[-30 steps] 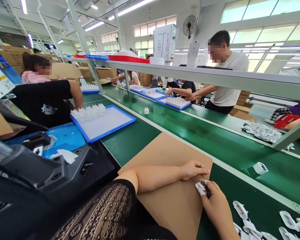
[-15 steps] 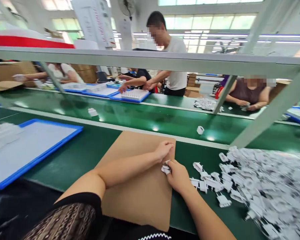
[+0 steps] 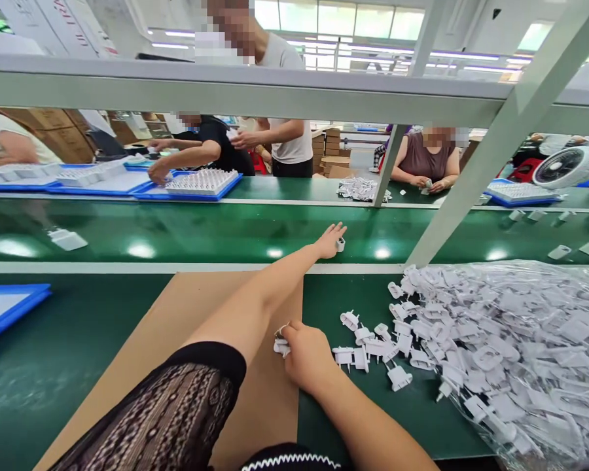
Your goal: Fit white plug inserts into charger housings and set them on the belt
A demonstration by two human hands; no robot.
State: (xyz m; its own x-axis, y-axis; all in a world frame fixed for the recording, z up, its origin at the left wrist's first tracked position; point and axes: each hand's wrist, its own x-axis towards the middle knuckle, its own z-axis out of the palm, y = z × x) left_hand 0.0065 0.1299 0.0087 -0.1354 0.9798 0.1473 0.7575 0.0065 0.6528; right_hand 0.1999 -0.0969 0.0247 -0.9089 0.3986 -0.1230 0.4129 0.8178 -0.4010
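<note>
Out on the green belt [image 3: 201, 232], left hand [image 3: 330, 239] at a lone white piece [image 3: 340, 244]; right hand [image 3: 307, 356] holding back at the cardboard.

I've got the left arm at full stretch. The hand is open with its fingers spread, and the white piece sits right by the thumb, though I can't tell whether they touch. The right hand is clenched around a plug part [image 3: 280, 345] over the edge of the cardboard sheet [image 3: 186, 314] on the table [image 3: 78, 366]. By my reading it's early going: one part in hand, a few loose parts [image 3: 368, 347] just beside it, and the big heap [image 3: 510, 340] in its clear bag barely dented.
</note>
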